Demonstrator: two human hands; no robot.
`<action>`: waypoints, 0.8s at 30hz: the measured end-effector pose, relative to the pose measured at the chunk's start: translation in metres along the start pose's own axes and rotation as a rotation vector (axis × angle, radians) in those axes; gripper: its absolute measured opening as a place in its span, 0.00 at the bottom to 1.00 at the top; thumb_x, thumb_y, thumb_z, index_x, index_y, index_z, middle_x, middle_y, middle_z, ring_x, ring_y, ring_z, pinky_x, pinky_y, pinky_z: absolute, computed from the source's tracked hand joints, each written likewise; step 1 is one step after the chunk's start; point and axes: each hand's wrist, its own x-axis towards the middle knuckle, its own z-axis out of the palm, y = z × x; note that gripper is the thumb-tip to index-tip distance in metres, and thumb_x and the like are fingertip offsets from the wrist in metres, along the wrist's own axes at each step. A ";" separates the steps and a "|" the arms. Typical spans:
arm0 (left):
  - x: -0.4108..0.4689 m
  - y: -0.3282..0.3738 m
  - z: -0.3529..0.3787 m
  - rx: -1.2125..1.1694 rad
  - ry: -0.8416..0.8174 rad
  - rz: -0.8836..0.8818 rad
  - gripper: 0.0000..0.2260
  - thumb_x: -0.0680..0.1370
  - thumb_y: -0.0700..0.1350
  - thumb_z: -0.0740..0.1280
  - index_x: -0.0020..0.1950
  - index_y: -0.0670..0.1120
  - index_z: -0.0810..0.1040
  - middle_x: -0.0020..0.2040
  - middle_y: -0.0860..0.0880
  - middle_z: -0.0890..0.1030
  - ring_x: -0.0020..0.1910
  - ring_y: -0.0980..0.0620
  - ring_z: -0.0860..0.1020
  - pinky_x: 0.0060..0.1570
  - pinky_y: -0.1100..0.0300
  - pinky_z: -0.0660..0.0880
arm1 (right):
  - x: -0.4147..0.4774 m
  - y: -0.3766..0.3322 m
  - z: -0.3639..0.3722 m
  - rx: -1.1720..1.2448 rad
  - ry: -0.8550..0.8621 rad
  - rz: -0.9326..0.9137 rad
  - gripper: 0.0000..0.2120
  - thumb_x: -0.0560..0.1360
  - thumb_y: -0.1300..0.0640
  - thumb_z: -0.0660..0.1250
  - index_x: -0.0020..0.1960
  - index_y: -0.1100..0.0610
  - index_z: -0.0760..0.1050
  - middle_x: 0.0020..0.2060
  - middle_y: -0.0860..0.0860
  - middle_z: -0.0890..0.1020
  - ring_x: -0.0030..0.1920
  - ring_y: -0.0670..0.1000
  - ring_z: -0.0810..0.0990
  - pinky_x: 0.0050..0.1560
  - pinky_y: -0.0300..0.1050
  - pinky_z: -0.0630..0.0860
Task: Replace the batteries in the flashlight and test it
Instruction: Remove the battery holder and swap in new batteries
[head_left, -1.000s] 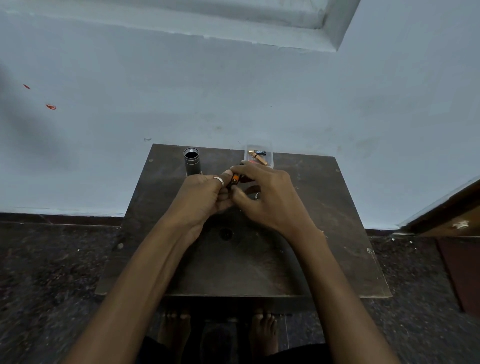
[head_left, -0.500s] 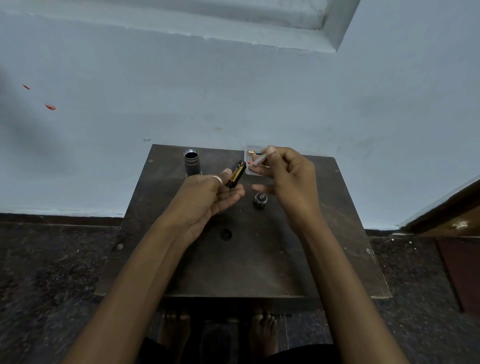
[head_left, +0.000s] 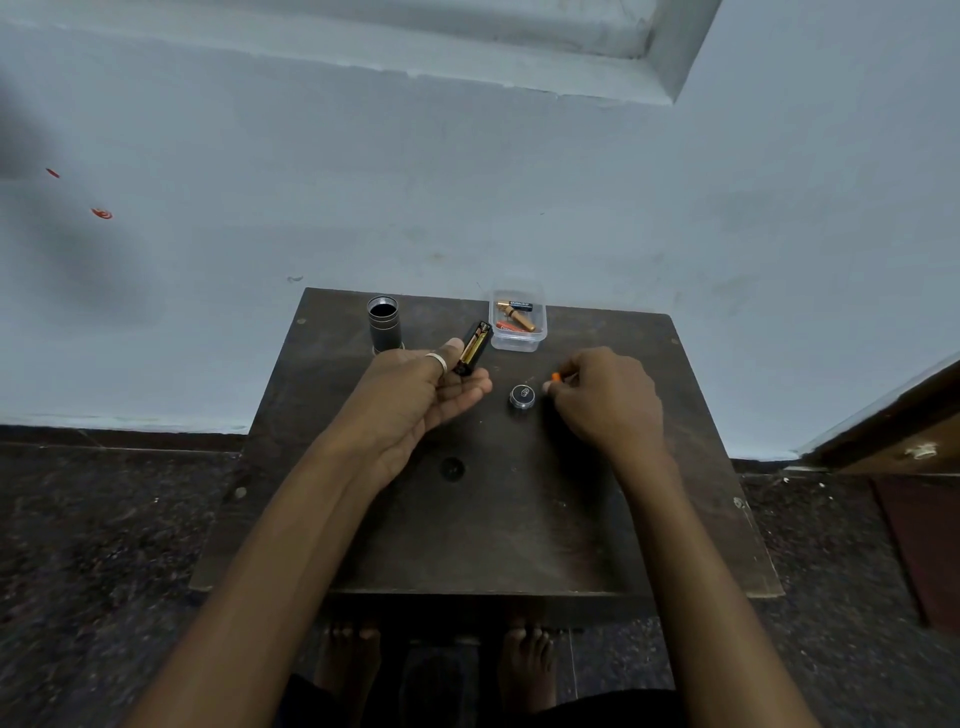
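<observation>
Several batteries (head_left: 515, 316) in clear tub (head_left: 519, 347), battery holder (head_left: 474, 347) in left hand (head_left: 415, 395)

Wall: pale blue plaster wall (head_left: 467, 182), 12 o'clock; small red marks (head_left: 101, 213) at 10 o'clock.
Floor: dark speckled stone floor (head_left: 104, 519), 8 o'clock.
Table: dark square wooden table (head_left: 467, 545), centre.
Light: dim.

This looks like a plain room in a home: a scuffed pale blue plastered wall (head_left: 467, 182), a dark speckled stone floor (head_left: 104, 545), a small worn wooden tabletop (head_left: 519, 545), and bare feet (head_left: 524, 665) beneath it.
</observation>
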 end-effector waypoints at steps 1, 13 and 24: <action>0.000 0.000 0.000 0.004 0.000 -0.004 0.11 0.82 0.43 0.64 0.54 0.35 0.79 0.40 0.42 0.85 0.39 0.52 0.86 0.39 0.63 0.82 | 0.001 0.000 0.002 -0.016 0.007 -0.003 0.10 0.75 0.50 0.68 0.51 0.55 0.81 0.51 0.55 0.84 0.54 0.62 0.81 0.50 0.51 0.78; 0.000 -0.001 0.000 -0.010 -0.027 -0.013 0.12 0.84 0.43 0.61 0.53 0.35 0.79 0.37 0.43 0.85 0.36 0.52 0.85 0.35 0.64 0.81 | -0.002 -0.013 -0.006 0.321 0.157 -0.291 0.15 0.80 0.47 0.66 0.39 0.52 0.79 0.31 0.44 0.79 0.34 0.43 0.79 0.35 0.34 0.70; 0.000 -0.001 -0.001 0.022 -0.079 0.006 0.13 0.85 0.44 0.58 0.50 0.40 0.80 0.36 0.45 0.84 0.37 0.51 0.86 0.40 0.60 0.83 | -0.012 -0.030 -0.002 0.626 0.013 -0.495 0.27 0.68 0.54 0.80 0.65 0.56 0.78 0.56 0.47 0.84 0.56 0.42 0.82 0.52 0.41 0.83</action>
